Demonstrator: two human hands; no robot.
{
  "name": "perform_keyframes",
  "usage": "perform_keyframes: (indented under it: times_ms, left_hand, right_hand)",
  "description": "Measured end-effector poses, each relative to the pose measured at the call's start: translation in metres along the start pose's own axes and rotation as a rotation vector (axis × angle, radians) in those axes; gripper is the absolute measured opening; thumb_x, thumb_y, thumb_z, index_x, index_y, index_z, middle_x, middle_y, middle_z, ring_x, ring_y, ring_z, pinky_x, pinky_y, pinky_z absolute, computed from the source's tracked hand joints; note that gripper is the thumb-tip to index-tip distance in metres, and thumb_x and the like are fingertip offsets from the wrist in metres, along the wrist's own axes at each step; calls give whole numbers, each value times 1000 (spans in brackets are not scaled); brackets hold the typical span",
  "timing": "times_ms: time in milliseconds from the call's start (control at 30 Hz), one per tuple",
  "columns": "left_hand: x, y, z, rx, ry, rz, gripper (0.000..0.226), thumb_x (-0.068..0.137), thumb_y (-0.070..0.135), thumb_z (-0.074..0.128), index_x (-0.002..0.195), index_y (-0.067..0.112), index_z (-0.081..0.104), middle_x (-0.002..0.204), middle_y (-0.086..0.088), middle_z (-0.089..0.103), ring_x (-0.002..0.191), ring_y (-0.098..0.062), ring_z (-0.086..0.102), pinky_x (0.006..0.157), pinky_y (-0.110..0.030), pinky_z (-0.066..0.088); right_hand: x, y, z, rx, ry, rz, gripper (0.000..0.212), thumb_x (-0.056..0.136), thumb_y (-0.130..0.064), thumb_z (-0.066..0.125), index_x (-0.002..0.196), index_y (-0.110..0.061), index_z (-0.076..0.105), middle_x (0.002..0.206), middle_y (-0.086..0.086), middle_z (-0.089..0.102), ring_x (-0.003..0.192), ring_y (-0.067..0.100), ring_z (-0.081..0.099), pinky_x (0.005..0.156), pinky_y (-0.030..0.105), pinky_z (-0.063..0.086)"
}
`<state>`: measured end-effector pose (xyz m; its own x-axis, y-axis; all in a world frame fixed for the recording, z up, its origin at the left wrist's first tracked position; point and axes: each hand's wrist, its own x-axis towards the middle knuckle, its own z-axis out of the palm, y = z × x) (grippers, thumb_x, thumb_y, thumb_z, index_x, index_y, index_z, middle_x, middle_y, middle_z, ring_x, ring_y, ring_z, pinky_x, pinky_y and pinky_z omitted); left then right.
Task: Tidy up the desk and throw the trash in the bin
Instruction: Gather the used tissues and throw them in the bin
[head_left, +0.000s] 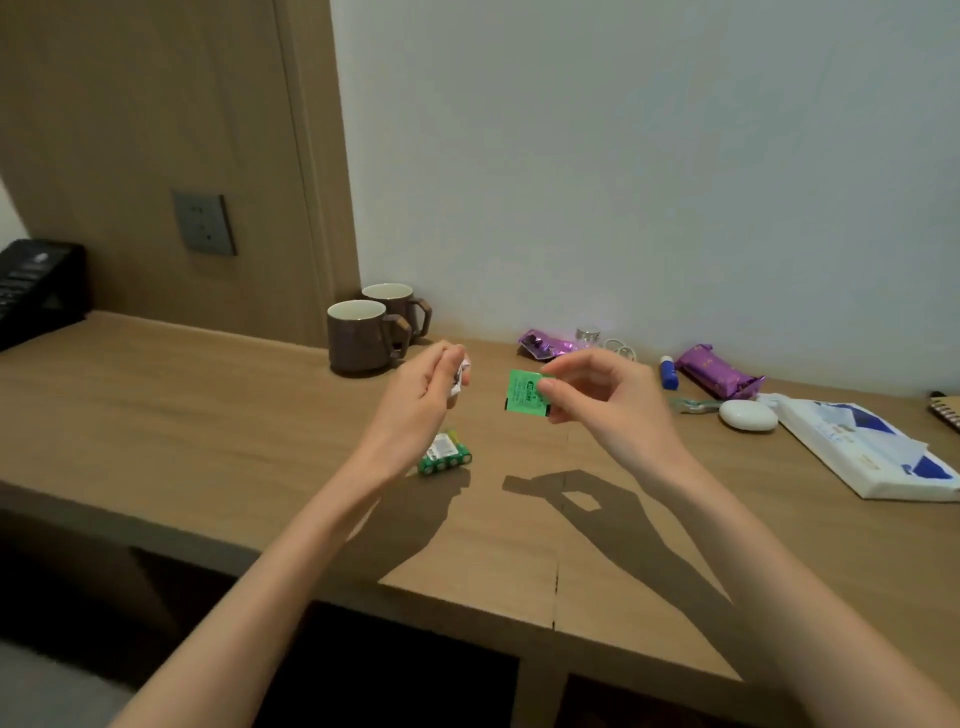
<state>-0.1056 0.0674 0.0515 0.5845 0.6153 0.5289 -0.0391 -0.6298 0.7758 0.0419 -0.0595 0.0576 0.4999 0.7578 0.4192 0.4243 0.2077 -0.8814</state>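
Note:
Above the wooden desk (208, 415) my right hand (597, 400) pinches a small green square wrapper (524, 393) between thumb and fingers. My left hand (421, 395) is raised beside it, its fingers curled round a crumpled white scrap (461, 378). Below my left wrist a shrink-wrapped pack of green batteries (444, 455) lies on the desk. An opened purple wrapper (545, 344) and a purple snack packet (719, 371) lie near the wall.
Two brown mugs (363, 332) stand at the back by the wooden panel. To the right lie a blue glue stick (668, 372), a white oval case (748, 414), a white and blue packet (867, 447) and a notebook corner (946, 410). A black phone (36, 286) sits far left.

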Motion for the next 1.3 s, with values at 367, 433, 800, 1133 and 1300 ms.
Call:
perform_keyframes:
  times_ms: [367, 433, 800, 1133, 1300]
  left_hand:
    - [-169, 7, -116, 11, -28, -299, 31, 94, 46, 34, 89, 38, 63, 79, 4, 53, 59, -6, 45, 52, -21, 38]
    - [-199, -2, -131, 67, -55, -348, 32, 101, 40, 33, 92, 40, 64, 79, 6, 57, 60, -7, 47, 55, -20, 39]
    - [-302, -148, -118, 54, -384, -821, 27, 100, 32, 39, 121, 27, 56, 95, 3, 59, 80, -2, 58, 68, -17, 50]
    - [-326, -240, -66, 1, -352, -1145, 30, 101, 27, 42, 129, 19, 46, 77, 1, 54, 63, -8, 50, 53, -12, 41]
    - [-331, -259, -62, 13, -331, -1266, 52, 100, 31, 42, 147, 15, 28, 140, -6, 48, 118, -15, 53, 90, -17, 41]
  right_hand:
    - [-114, -29, 95, 83, -406, 26, 8, 85, -11, 69, 93, -10, 69, 86, 6, 74, 72, 17, 71, 62, 29, 59]
    - [-134, -23, 112, 67, -479, 49, 8, 86, -15, 69, 93, -13, 69, 88, 3, 74, 76, 15, 72, 61, 27, 59]
    - [-191, 98, 195, -208, -696, 296, 6, 86, -14, 67, 92, -14, 69, 80, 3, 72, 74, 18, 72, 60, 27, 60]
    - [-211, 228, 248, -303, -617, 756, 9, 86, -8, 59, 89, -15, 65, 72, 2, 64, 67, 13, 66, 62, 31, 60]
    - [-208, 240, 257, -265, -700, 801, 23, 89, -17, 63, 112, -17, 64, 98, -4, 66, 94, 13, 64, 79, 27, 54]
